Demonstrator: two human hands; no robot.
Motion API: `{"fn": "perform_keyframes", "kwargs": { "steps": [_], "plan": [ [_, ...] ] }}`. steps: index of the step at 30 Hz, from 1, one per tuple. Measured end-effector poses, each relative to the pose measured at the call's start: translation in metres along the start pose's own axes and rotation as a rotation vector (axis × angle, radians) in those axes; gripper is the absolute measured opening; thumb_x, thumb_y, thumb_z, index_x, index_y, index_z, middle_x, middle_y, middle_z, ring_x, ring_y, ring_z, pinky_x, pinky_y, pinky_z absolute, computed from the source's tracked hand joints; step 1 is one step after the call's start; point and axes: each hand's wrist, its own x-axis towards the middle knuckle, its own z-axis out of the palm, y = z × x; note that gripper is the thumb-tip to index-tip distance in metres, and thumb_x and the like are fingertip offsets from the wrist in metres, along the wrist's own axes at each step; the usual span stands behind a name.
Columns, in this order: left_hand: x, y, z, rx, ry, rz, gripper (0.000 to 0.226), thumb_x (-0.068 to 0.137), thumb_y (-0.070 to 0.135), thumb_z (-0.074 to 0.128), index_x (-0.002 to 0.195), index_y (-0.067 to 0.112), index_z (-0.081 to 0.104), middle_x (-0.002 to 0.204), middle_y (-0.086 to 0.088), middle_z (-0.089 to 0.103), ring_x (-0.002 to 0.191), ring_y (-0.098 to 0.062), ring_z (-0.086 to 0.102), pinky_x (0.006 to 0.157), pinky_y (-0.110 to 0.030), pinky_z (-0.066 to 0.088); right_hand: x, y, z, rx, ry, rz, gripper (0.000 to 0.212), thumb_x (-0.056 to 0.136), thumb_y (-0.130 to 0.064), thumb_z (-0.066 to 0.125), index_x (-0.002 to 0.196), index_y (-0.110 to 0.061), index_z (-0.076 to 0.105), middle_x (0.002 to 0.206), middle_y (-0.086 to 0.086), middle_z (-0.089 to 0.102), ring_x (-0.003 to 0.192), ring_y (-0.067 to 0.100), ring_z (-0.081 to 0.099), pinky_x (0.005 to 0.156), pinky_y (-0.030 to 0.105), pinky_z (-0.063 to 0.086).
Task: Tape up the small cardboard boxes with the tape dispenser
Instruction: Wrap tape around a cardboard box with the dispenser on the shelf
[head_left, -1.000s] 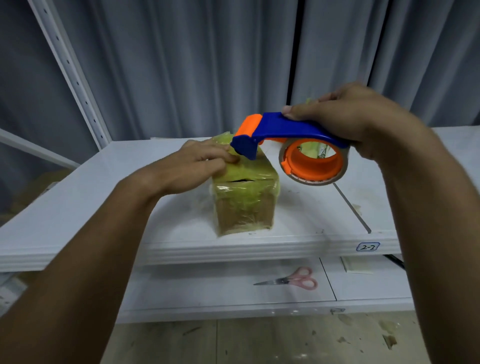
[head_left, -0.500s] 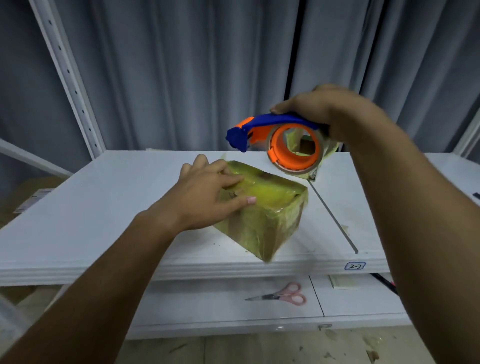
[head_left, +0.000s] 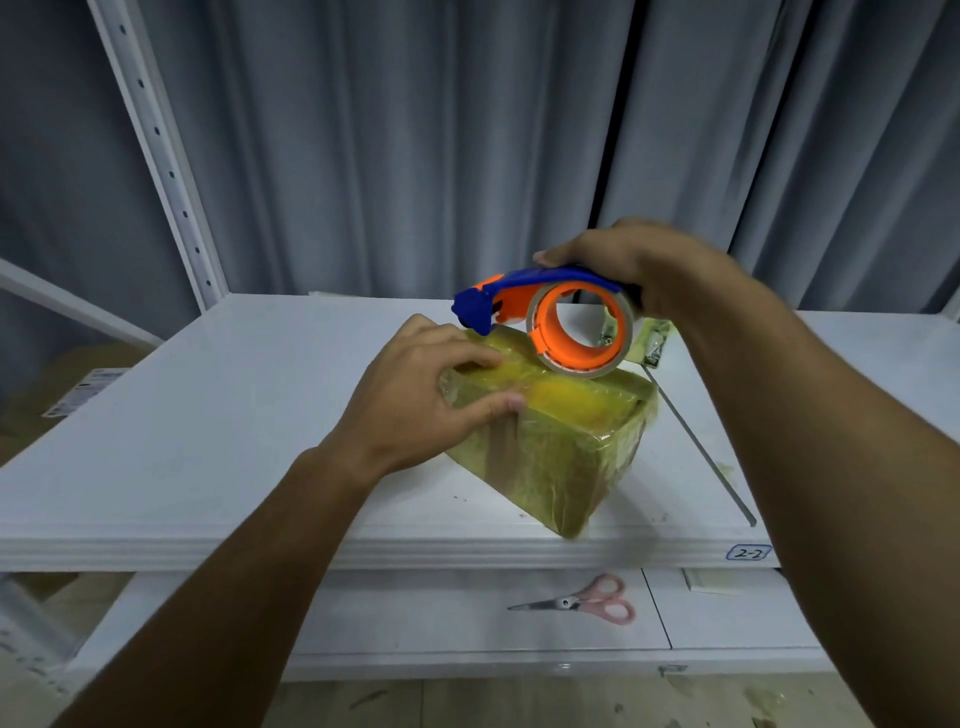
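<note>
A small cardboard box (head_left: 566, 457), wrapped in glossy yellowish tape, sits turned at an angle on the white shelf (head_left: 208, 415). My left hand (head_left: 415, 400) rests on its left end, fingers over the top and thumb on the near face. My right hand (head_left: 628, 265) grips the blue handle of the tape dispenser (head_left: 550, 317) from above. The dispenser's orange hub and tape roll touch the box's top at its far edge, with the blue nose pointing left, just beyond my left fingers.
Pink-handled scissors (head_left: 587, 603) lie on the lower shelf below the front edge. A label reading 2-2 (head_left: 748, 552) marks the shelf's front right. A scrap of tape (head_left: 652, 343) lies behind the box. A white upright post (head_left: 161, 156) rises at the back left before grey curtains.
The box has been turned at an angle and my left hand shifted to hold its left end. My right hand lowered the dispenser onto the box's top.
</note>
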Motion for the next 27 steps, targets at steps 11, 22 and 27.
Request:
{"fn": "perform_keyframes", "kwargs": {
  "steps": [11, 22, 27],
  "plan": [
    [0.042, -0.010, 0.000, -0.779, 0.126, -0.810, 0.020, 0.090, 0.016, 0.064, 0.106, 0.020, 0.076, 0.106, 0.002, 0.074, 0.103, -0.021, 0.067, 0.091, -0.040, 0.057, 0.005, -0.003, 0.006, -0.103, -0.002, -0.017, 0.035, 0.082, -0.048, 0.072, 0.092, -0.015, 0.066, 0.076, 0.000, 0.073, 0.063, 0.017, 0.068, 0.064, 0.030, 0.054],
    [0.055, -0.032, 0.000, -0.994, -0.224, -0.967, 0.024, 0.087, 0.015, 0.070, 0.111, 0.015, 0.075, 0.100, -0.005, 0.074, 0.087, -0.016, 0.067, 0.082, -0.034, 0.058, 0.005, -0.002, 0.004, -0.097, -0.003, -0.015, 0.036, 0.082, -0.049, 0.072, 0.092, -0.015, 0.064, 0.080, 0.002, 0.073, 0.069, 0.019, 0.068, 0.071, 0.032, 0.056],
    [0.059, -0.037, 0.003, -1.025, -0.233, -0.985, 0.027, 0.085, 0.011, 0.071, 0.112, 0.011, 0.074, 0.100, -0.009, 0.072, 0.087, -0.020, 0.067, 0.089, -0.040, 0.057, 0.004, -0.003, 0.005, -0.102, 0.000, -0.014, 0.037, 0.083, -0.050, 0.071, 0.091, -0.015, 0.062, 0.080, 0.002, 0.072, 0.067, 0.018, 0.068, 0.066, 0.030, 0.055]
  ]
}}
